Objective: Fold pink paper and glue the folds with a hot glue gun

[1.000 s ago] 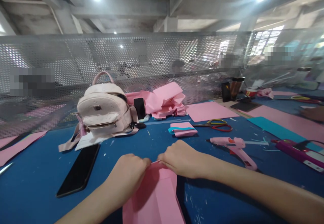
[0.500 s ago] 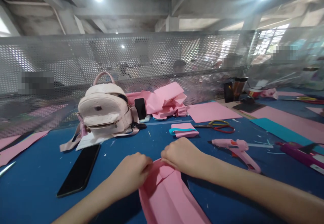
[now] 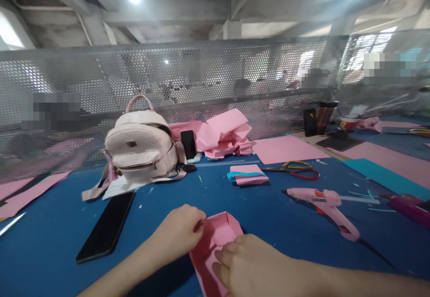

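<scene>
A folded pink paper piece (image 3: 217,238) lies on the blue table (image 3: 60,230) close in front of me. My left hand (image 3: 178,234) is closed in a pinch on its far left edge. My right hand (image 3: 248,265) lies nearer to me, fingers curled and pressing on the paper's near right part, covering much of it. The far end of the paper stands up with raised folded rims.
A black phone (image 3: 105,225) lies left of my hands. A pale pink backpack (image 3: 141,149) stands behind it with a second phone (image 3: 188,144). Crumpled pink paper (image 3: 223,133), a small pink stack (image 3: 248,174), scissors (image 3: 295,169), a pink glue gun (image 3: 322,203) and a perforated metal screen (image 3: 201,86) are farther off.
My right hand has drawn back from the paper's far tip toward me and now presses the near part. The long pink piece now looks shorter and more folded. The left hand kept its pinch.
</scene>
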`<state>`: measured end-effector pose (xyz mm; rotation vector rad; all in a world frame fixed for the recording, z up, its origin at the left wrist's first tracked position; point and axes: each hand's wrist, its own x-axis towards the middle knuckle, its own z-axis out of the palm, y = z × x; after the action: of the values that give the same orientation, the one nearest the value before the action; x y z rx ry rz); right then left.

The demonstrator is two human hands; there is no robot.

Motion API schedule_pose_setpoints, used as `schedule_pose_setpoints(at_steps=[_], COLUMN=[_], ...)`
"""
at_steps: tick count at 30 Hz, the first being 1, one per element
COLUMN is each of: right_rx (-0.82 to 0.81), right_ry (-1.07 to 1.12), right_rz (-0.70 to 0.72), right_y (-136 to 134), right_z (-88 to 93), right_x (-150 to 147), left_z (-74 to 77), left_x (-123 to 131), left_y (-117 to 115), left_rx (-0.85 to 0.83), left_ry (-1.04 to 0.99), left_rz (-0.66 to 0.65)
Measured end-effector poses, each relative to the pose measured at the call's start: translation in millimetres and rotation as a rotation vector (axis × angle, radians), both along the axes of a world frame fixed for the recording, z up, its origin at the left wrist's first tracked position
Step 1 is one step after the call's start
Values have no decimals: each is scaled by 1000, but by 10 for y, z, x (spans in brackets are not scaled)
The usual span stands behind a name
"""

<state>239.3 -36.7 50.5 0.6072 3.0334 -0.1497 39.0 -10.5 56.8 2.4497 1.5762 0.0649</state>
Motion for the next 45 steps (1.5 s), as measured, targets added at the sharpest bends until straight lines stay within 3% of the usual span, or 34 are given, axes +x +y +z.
schedule_pose_setpoints(at_steps=[3, 7, 14, 18, 22, 24, 27, 30, 32, 45], right_rx=[231, 391, 541, 548, 402, 358, 215, -70, -135, 23], right_ry=[-58, 38, 119, 219, 323, 329, 296, 130, 37, -212], right_rz=[55, 80, -4, -33, 26, -67, -347, -386, -376, -323], right_y=[16, 24, 119, 183, 380, 531, 738, 839, 847, 696], right_z=[-274, -574, -757, -675, -294, -71, 111, 83, 29, -56], right_x=[-2, 69, 98, 98, 53, 30, 35, 62, 62, -47], left_z=[-33, -51, -98, -145, -156, -139, -93, -42, -13, 86], left_x=[21, 106, 225, 224, 221, 229, 263, 317, 351, 347], left_y=[15, 98, 266, 332, 358, 352, 330, 299, 275, 222], left_rx=[12, -4, -25, -37, -53, -57, -64, -89, -114, -239], left_ry=[59, 135, 227, 237, 240, 239, 236, 240, 250, 421], left_rz=[-10, -41, -67, -75, -70, -64, -66, -72, -68, -51])
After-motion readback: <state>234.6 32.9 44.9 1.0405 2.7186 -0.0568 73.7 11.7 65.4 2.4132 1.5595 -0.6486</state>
